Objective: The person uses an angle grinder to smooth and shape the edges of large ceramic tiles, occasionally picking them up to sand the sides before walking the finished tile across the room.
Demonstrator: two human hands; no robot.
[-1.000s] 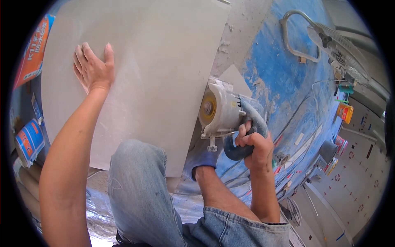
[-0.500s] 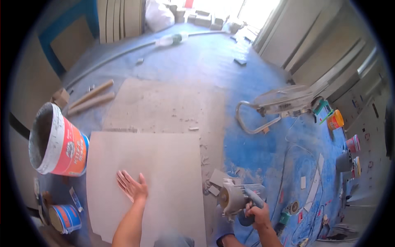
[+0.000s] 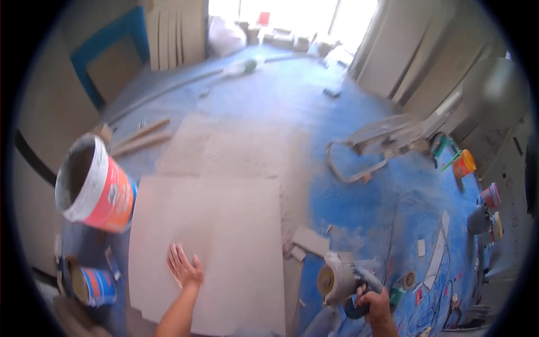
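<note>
Head view: a scuffed blue floor covering (image 3: 348,219) spreads beyond and to the right of a large, rectangular, pale beige slab (image 3: 241,236). A blurred metal fan with a curved tube foot (image 3: 387,137) lies past the slab's far right corner. Left of the slab stands a tall, white-rimmed, orange-and-blue bucket (image 3: 115,194). To the slab's right, near but apart from its edge, is a pale-bodied power saw with a round tan disc and dark handle (image 3: 339,281). A small blue-and-orange tin (image 3: 100,287) sits left of the slab's near part. The right hand (image 3: 375,303) grasps the saw, fingers curled around its handle. The left hand (image 3: 184,267) lies flat on the slab, fingers extended, gripping nothing. Two flat beige offcuts (image 3: 310,240) lie just right of the slab.
</note>
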